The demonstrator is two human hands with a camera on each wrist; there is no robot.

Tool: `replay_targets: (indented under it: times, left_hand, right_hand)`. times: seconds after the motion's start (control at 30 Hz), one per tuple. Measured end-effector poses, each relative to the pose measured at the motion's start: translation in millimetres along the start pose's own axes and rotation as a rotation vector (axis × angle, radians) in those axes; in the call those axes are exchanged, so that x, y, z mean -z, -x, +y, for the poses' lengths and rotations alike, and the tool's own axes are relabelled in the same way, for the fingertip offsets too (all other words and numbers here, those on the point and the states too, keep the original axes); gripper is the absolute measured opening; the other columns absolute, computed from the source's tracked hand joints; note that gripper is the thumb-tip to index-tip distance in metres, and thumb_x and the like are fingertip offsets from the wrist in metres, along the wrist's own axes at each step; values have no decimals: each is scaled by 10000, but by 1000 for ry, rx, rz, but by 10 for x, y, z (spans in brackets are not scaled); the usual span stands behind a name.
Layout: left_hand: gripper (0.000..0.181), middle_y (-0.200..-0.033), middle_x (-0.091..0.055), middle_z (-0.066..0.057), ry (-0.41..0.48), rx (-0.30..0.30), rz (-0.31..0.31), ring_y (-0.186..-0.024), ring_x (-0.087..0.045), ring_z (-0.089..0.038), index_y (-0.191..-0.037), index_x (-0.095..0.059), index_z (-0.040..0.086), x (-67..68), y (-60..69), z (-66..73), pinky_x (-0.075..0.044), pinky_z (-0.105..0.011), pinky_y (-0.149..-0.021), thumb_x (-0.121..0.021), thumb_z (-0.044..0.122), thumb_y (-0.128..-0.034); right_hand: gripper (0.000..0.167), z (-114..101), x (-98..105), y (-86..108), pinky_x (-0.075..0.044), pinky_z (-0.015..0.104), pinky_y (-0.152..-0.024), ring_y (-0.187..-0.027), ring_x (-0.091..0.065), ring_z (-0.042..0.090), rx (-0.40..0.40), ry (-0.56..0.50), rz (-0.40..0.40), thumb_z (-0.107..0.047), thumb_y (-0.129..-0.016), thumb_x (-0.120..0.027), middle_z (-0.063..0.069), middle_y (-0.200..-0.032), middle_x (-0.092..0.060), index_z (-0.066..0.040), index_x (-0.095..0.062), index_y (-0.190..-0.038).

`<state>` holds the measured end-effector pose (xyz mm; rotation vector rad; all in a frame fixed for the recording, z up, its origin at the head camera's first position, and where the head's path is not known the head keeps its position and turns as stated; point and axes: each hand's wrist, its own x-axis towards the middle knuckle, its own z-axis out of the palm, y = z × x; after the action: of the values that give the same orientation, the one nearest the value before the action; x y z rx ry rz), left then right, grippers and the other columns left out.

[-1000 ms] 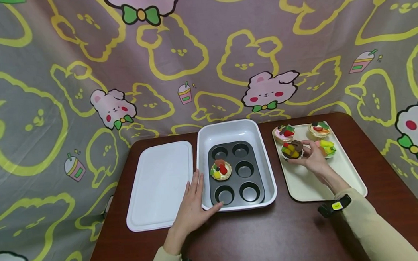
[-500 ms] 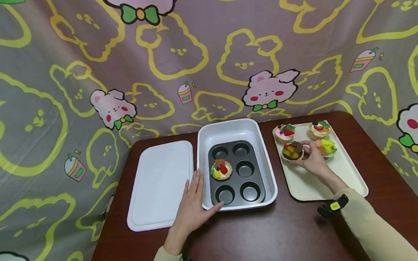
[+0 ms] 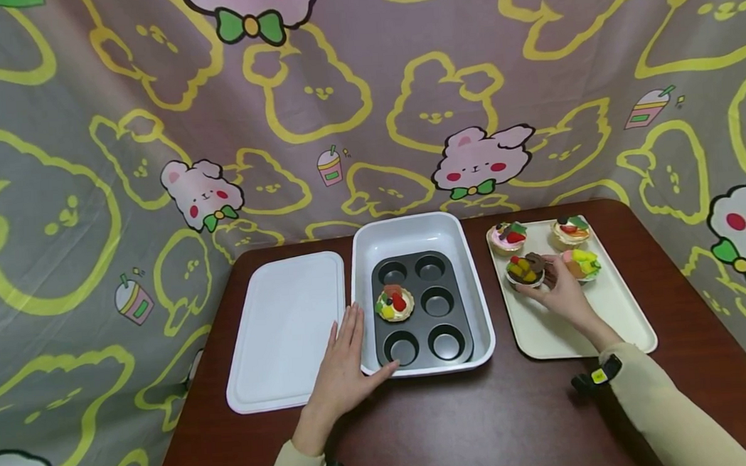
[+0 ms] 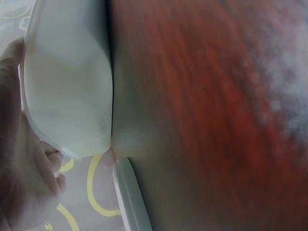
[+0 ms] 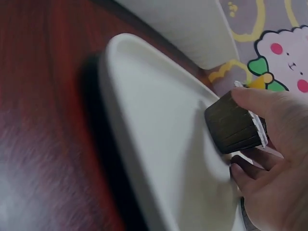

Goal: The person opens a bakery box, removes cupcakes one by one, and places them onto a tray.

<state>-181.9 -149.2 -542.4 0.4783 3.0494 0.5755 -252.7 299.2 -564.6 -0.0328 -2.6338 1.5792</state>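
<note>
My right hand [image 3: 565,289] holds a chocolate cupcake [image 3: 526,271] between thumb and fingers, over the left part of the cream tray [image 3: 552,329]. Its dark fluted cup [image 5: 233,125] shows in the right wrist view; whether the base touches the tray I cannot tell. Straight-fingered, my left hand [image 3: 343,367] rests on the near left corner of a white rectangular tub [image 3: 405,231]. Inside the tub lies a dark muffin tin [image 3: 417,330], with a fruit-topped tart [image 3: 394,304] in its middle left cup.
Three other cakes stand on the tray: a pink one [image 3: 506,239], a cream one [image 3: 570,233] and a yellow-topped one [image 3: 583,265]. A white lid [image 3: 289,331] lies left of the tub. Behind the brown table [image 3: 462,427] hangs a patterned cloth [image 3: 391,118].
The chocolate cupcake, held in my right hand, has shifted slightly towards me and to the right. The left hand has stayed in place.
</note>
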Motion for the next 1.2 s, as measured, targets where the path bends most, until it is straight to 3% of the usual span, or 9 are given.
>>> replay_targets:
  times: [0.13, 0.33, 0.47, 0.57, 0.67, 0.77, 0.93, 1.2]
  left_hand:
    - [1211, -1865, -152, -123, -1, -4, 3, -1746, -150, -308, -1756, -210, 57, -1, 2, -2, -175, -598, -1414, -631, 820, -915]
    - [1202, -1861, -173, -135, 5, -13, 13, -1738, -182, -333, -1752, -230, 52, 14, 8, 2, -193, -607, -1408, -647, 806, -913]
    - [1203, -1863, -162, -128, 4, -7, 7, -1741, -172, -325, -1755, -215, 57, 7, 4, 1, -176, -599, -1413, -644, 806, -917]
    - [1205, -1862, -163, -131, 1, -12, 9, -1740, -173, -332, -1754, -216, 52, -2, 1, -5, -179, -600, -1412, -642, 808, -918]
    - [1205, -1862, -166, -132, -4, -17, 13, -1738, -177, -337, -1754, -215, 52, -5, 0, -3, -191, -605, -1409, -639, 809, -918]
    - [1206, -1863, -163, -129, -5, -19, 13, -1740, -172, -333, -1756, -207, 57, -3, 2, -1, -198, -611, -1406, -637, 811, -919]
    - [1214, -1864, -161, -129, 9, -19, 16, -1740, -170, -333, -1757, -207, 59, 4, 11, 3, -198, -616, -1405, -649, 808, -910]
    - [1204, -1866, -158, -115, 24, -15, 16, -1744, -159, -315, -1758, -211, 64, 5, 10, 4, -179, -601, -1412, -657, 798, -912]
  right_hand:
    - [784, 7, -6, 19, -393, 730, -1241, -1507, -445, 602, 75, 118, -22, -192, -1032, -784, 429, -1591, -460, 132, -363, -1608]
    - [771, 56, -20, 61, -315, 748, -1280, -1551, -368, 619, 142, 221, -38, -282, -1102, -684, 425, -1640, -406, 98, -315, -1663]
    - [888, -2, -18, 144, -242, 782, -1291, -1604, -237, 639, 102, 279, -76, -351, -1138, -611, 461, -1713, -220, 121, -120, -1707]
    - [965, -63, -37, 226, -218, 785, -1294, -1612, -181, 654, 118, 321, -39, -340, -1126, -636, 473, -1731, -122, 140, -29, -1702]
    - [974, -145, -65, 286, -241, 763, -1300, -1606, -219, 643, 208, 368, 49, -259, -1078, -715, 460, -1734, -156, 144, -83, -1700]
    - [946, -270, -104, 325, -271, 742, -1304, -1605, -258, 612, 288, 431, 77, -230, -1045, -753, 422, -1740, -213, 127, -171, -1700]
    - [895, -550, -252, 345, -335, 750, -1277, -1620, -296, 558, 376, 549, -26, -304, -1037, -761, 348, -1746, -298, 68, -283, -1696]
    - [870, -949, -721, 290, -305, 686, -1334, -1652, -314, 502, 498, 553, -199, -362, -1039, -762, 277, -1760, -364, 48, -347, -1686]
